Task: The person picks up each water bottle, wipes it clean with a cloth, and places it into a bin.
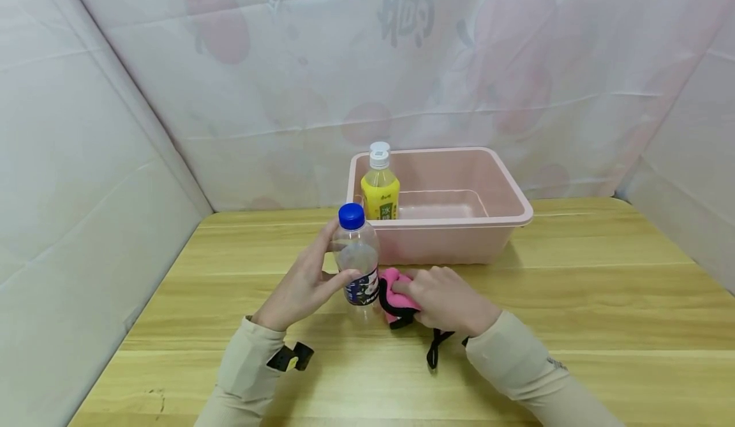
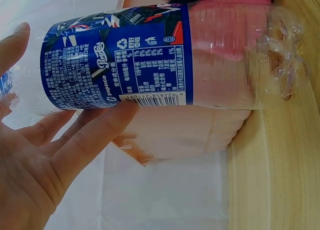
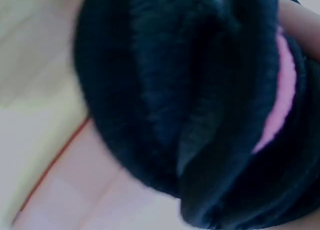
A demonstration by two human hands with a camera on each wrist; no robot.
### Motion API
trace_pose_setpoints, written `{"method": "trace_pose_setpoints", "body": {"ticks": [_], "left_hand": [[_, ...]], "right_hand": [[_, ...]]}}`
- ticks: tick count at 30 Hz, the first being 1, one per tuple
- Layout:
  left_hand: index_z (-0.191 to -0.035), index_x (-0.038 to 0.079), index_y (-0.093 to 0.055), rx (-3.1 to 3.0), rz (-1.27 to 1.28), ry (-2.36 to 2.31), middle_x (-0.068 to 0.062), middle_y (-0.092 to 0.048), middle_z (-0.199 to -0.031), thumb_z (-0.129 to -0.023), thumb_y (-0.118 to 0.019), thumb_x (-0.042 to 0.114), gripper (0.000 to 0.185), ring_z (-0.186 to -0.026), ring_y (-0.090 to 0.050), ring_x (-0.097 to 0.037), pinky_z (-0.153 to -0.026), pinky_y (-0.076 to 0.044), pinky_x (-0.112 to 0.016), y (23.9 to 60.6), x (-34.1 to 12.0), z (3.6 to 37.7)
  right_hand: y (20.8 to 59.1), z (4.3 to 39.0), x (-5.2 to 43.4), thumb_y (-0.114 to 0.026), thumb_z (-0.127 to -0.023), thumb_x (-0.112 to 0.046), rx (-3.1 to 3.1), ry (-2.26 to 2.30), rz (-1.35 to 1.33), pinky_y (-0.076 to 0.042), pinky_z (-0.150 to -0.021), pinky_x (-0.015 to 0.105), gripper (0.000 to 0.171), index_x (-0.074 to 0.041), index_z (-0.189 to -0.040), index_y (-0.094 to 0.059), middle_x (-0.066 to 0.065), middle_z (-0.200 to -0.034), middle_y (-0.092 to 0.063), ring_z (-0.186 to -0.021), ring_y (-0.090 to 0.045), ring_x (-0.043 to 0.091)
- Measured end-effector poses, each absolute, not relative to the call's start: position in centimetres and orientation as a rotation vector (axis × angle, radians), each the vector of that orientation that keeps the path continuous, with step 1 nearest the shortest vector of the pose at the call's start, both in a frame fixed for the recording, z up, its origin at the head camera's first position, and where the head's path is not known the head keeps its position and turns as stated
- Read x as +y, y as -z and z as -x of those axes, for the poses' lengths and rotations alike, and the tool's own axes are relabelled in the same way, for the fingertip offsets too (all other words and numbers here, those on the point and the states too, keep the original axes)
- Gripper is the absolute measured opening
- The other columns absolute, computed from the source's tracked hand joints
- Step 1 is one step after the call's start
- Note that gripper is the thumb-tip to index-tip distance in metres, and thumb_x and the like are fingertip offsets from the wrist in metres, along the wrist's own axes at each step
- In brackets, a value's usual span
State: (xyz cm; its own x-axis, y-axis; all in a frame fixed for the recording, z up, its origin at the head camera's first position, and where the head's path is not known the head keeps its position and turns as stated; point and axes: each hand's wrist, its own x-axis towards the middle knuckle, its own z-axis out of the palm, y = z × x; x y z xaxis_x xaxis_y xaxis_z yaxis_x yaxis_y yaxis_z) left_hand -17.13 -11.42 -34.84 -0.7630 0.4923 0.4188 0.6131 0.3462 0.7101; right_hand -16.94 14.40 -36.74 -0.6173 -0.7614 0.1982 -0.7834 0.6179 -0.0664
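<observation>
My left hand [image 1: 307, 286] holds a clear plastic Pepsi bottle [image 1: 360, 286] with a blue cap, upright in the head view, thumb on one side and fingers on the other. Its blue label [image 2: 115, 59] fills the upper part of the left wrist view; little or no liquid shows inside. Just right of the bottle, my right hand [image 1: 450, 299] grips a bunched pink cloth item [image 1: 397, 300] with black edging. Thick black folds [image 3: 210, 89] and a strip of pink fill the right wrist view. Its exact kind is unclear. Some fingertips are hidden.
Behind the hands stands a pink plastic tub [image 1: 442, 223] on the wooden table [image 1: 574, 299]. In its left end are a yellow-labelled bottle [image 1: 380, 194] with a white cap and another white cap behind. A black cord loop [image 1: 434, 353] hangs near my right wrist. Cloth walls surround the table.
</observation>
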Motion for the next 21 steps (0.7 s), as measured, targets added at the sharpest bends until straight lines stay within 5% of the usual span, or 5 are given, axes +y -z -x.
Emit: {"method": "trace_pose_setpoints", "body": {"ticks": [8, 15, 21], "left_hand": [[-0.161, 0.008, -0.016, -2.435, 1.045, 1.418, -0.022, -0.047, -0.145, -0.094, -0.071, 0.002, 0.087, -0.118, -0.059, -0.038, -0.067, -0.061, -0.025, 34.9, -11.6, 17.2], [-0.159, 0.008, -0.019, -2.417, 1.063, 1.434, -0.021, -0.047, -0.145, -0.094, -0.071, 0.000, 0.084, -0.119, -0.058, -0.039, -0.066, -0.062, -0.026, 34.9, -11.4, 17.2], [-0.160, 0.008, -0.018, -2.442, 1.039, 1.411, -0.021, -0.048, -0.144, -0.093, -0.072, 0.002, 0.085, -0.119, -0.058, -0.039, -0.066, -0.061, -0.025, 34.8, -11.3, 17.0]], "right_hand": [[34.8, 16.9, 14.7, -0.084, -0.071, -0.003, -2.389, -0.400, -1.139, -0.041, -0.046, 0.023, 0.038, -0.006, -0.106, -0.070, 0.004, -0.085, -0.056, -0.056, -0.044, 0.013], [34.6, 17.3, 14.5, -0.078, -0.065, 0.010, -2.025, -0.584, -1.090, -0.057, -0.052, 0.036, 0.052, -0.001, -0.115, -0.071, 0.014, -0.092, -0.060, -0.063, -0.058, 0.024], [34.8, 17.3, 14.5, -0.079, -0.066, 0.010, -2.055, -0.631, -1.078, -0.055, -0.051, 0.034, 0.053, -0.001, -0.117, -0.069, 0.013, -0.094, -0.060, -0.064, -0.058, 0.022]]}}
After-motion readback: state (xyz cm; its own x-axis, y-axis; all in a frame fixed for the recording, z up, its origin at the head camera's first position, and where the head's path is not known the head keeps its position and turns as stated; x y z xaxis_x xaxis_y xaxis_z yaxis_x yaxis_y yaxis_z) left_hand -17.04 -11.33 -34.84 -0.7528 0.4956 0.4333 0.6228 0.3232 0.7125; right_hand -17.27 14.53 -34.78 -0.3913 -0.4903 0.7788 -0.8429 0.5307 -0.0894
